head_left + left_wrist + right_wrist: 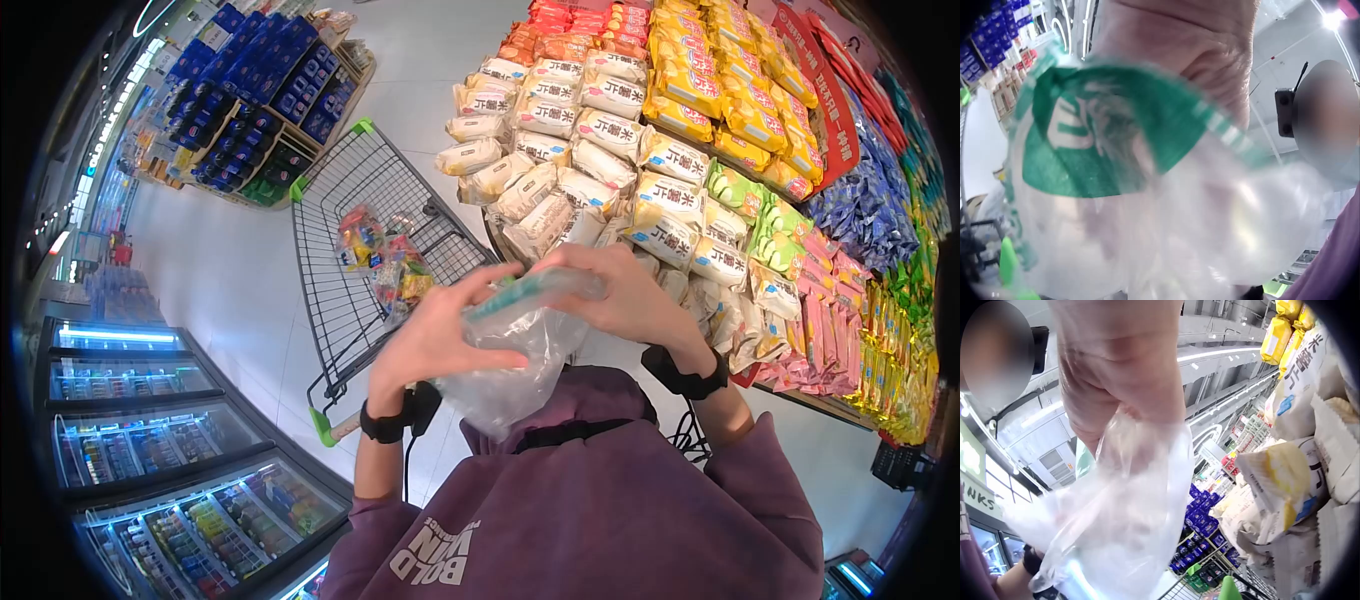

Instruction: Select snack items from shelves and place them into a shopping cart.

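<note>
Between both hands, in front of the chest, is a clear plastic bag with a green printed band near its top. My left hand grips the bag's left side, thumb laid across the front. At the upper right edge, my right hand holds the plastic with curled fingers. In the left wrist view the bag hangs below the palm, its green band folded and blurred. The right wrist view has the bag bunched under the fingers, which the plastic partly covers.
A shopping cart stands ahead left with colourful bagged snacks inside. Right of it, a display is piled with white snack packs and yellow packs. Lit chest freezers line the left; stacked blue drink packs stand beyond.
</note>
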Demonstrator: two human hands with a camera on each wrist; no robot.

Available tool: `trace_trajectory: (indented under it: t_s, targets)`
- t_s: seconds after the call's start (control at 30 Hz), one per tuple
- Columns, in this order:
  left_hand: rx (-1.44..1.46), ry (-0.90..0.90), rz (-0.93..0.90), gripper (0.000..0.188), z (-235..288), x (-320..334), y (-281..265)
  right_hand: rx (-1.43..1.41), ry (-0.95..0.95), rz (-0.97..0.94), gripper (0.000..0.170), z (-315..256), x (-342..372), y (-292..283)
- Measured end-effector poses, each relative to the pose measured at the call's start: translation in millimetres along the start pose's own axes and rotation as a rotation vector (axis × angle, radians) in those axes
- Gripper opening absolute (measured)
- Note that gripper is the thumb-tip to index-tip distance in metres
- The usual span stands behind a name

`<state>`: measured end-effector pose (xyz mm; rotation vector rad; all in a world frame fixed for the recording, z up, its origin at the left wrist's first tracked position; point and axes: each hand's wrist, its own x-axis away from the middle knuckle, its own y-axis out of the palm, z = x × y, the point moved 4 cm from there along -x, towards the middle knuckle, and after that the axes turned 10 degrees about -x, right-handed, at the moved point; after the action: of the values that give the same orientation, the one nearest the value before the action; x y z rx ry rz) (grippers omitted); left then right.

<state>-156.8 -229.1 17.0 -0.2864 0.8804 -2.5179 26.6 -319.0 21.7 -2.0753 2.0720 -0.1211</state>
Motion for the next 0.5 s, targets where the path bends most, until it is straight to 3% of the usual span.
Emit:
trace_trajectory:
  t_s: [0.03,0.07,0.13,0.23,0.33,0.4,0.43,0.5]
  targets:
    - [-0.026,-0.055,-0.117,0.052,-4.9,-0.5,9.3,-0.090,-0.028,-0.012,0.035,-1.2,-3.1,1.5]
    - [-0.051,-0.109,-0.237,0.052,-10.9,0.1,19.3,-0.032,-0.096,0.112,0.045,-2.0,-5.6,-2.1]
    - [0.140,-0.087,-0.023,0.044,-25.3,2.2,29.0,0.092,-0.227,0.368,0.064,-2.7,-6.4,-9.3]
    - [0.299,-0.093,0.197,0.034,-28.2,2.1,27.2,0.126,-0.275,0.510,0.093,-7.9,1.4,-2.7]
    - [0.397,-0.121,0.295,0.039,-26.4,2.7,26.9,-0.137,-0.163,0.387,0.107,10.7,3.1,25.1]
    - [0.524,-0.089,0.378,0.044,-21.0,3.5,33.2,-0.304,-0.125,0.387,0.098,29.7,0.8,29.5]
    - [0.556,-0.115,0.334,0.046,-23.0,4.5,34.9,-0.388,-0.105,0.387,0.094,34.7,-0.2,30.0]
    - [0.617,-0.164,0.244,0.051,-29.5,6.6,37.4,-0.646,0.118,0.192,0.083,32.9,-0.9,24.7]
